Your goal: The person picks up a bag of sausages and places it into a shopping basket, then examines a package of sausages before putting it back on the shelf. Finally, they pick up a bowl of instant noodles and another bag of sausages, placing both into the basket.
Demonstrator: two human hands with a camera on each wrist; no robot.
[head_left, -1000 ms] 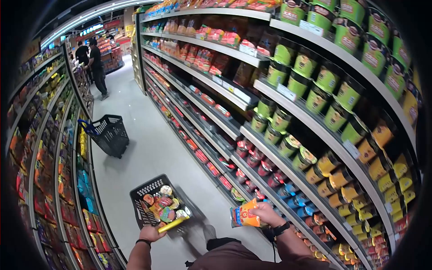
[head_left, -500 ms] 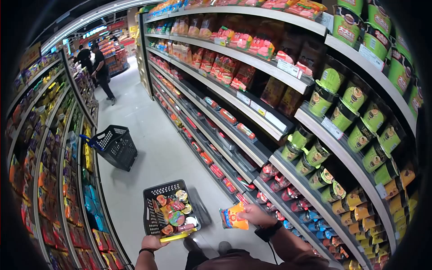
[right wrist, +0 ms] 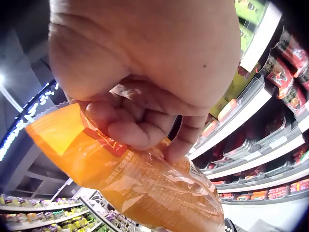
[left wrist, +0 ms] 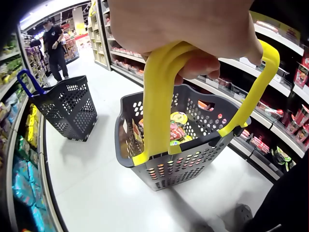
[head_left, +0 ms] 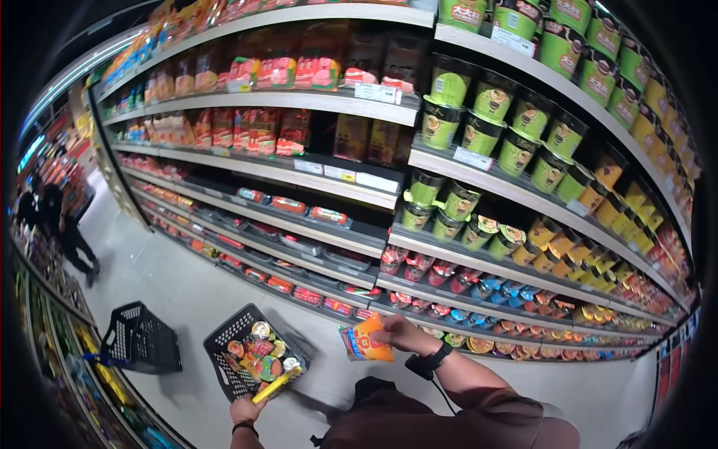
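Note:
My left hand [head_left: 244, 411] grips the yellow handle [left wrist: 161, 106] of a dark grey shopping basket [head_left: 238, 323]. Inside the basket lie several packaged foods [head_left: 263, 358], some with round lids. In the left wrist view the fingers curl under the handle's top bar. My right hand [head_left: 404, 334] holds an orange snack bag [head_left: 368, 340] out in front of my body, to the right of the basket. Close up in the right wrist view, its fingers are curled against the shiny orange bag [right wrist: 140, 188].
A second dark basket [head_left: 142, 338] with a blue handle stands on the floor at left. Tall shelves with green instant noodle cups [head_left: 493, 97] and red packs [head_left: 277, 67] line the right. Other shelves [head_left: 45, 314] edge the left. A person [head_left: 63, 224] stands farther down the aisle.
My head view has turned right, so the shelves fill more of it and the second basket sits farther left. Both hands keep their hold on the basket handle and the snack bag.

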